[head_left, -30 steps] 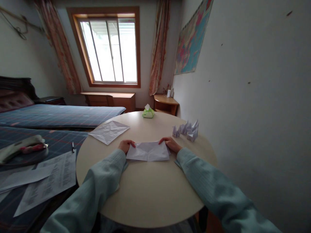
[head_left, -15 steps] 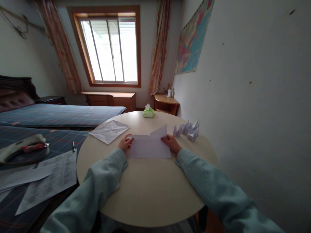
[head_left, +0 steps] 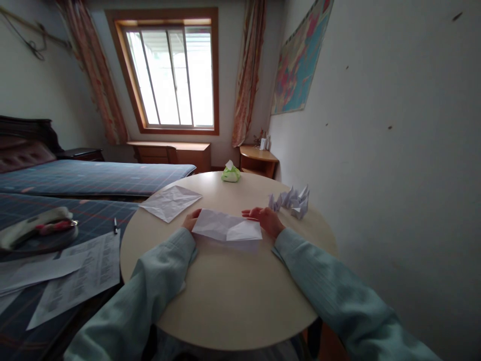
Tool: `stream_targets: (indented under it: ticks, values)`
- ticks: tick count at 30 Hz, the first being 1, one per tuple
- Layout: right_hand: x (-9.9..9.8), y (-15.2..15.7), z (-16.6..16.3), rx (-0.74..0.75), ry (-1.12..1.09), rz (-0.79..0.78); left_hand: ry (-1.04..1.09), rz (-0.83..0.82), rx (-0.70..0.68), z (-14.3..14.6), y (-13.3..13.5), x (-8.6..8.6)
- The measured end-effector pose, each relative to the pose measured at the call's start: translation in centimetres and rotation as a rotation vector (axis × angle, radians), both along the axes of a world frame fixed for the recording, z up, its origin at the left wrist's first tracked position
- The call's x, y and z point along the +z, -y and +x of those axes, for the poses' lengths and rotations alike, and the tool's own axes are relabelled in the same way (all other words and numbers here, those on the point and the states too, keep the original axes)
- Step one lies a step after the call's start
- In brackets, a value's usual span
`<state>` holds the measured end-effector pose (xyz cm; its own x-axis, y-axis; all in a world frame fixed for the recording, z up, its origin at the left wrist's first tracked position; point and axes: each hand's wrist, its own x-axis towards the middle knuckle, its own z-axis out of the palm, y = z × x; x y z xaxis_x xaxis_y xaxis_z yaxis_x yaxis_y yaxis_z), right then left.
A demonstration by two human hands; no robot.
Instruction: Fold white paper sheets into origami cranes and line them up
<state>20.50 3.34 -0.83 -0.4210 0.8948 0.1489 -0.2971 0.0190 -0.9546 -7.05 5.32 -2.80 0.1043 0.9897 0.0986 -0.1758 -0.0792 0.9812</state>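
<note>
A folded sheet of white paper (head_left: 212,224) is tilted up from the round table, with a crease down its middle and a flap on its right half. My left hand (head_left: 191,220) is closed on the paper's left end, its fingertips partly hidden behind it. My right hand (head_left: 266,219) lies at the paper's upper right edge with fingers stretched out; whether they touch it I cannot tell. To the right stand several folded paper figures (head_left: 291,200). A creased paper square (head_left: 172,201) lies flat beyond my left hand.
A green tissue pack (head_left: 230,173) sits at the far rim of the round table (head_left: 233,291). Left of it, a bed (head_left: 112,175) holds printed sheets (head_left: 82,281), a pen (head_left: 115,226) and a bag-like item (head_left: 37,228). The wall (head_left: 394,210) is close on the right.
The paper has turned from lying broad toward me to a narrower, tilted folded strip. My right fingers have let go of the raised flap and straightened. My left hand still holds the left end.
</note>
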Motion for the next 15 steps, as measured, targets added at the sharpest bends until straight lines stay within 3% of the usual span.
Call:
stream_targets:
  ticks: [7, 12, 15]
  values:
    - [0.3, 1.3, -2.4, 0.156, 0.247, -0.138, -0.126, -0.097, -0.383, 1.0, 1.4, 1.1]
    - [-0.7, 2.8, -5.6, 0.145, 0.411, -0.047, -0.186, -0.112, -0.453, 2.6, 2.2, 1.2]
    - [-1.1, 3.0, -6.3, 0.084, 0.359, -0.068, -0.110, -0.128, -0.353, 3.2, 2.2, 0.7]
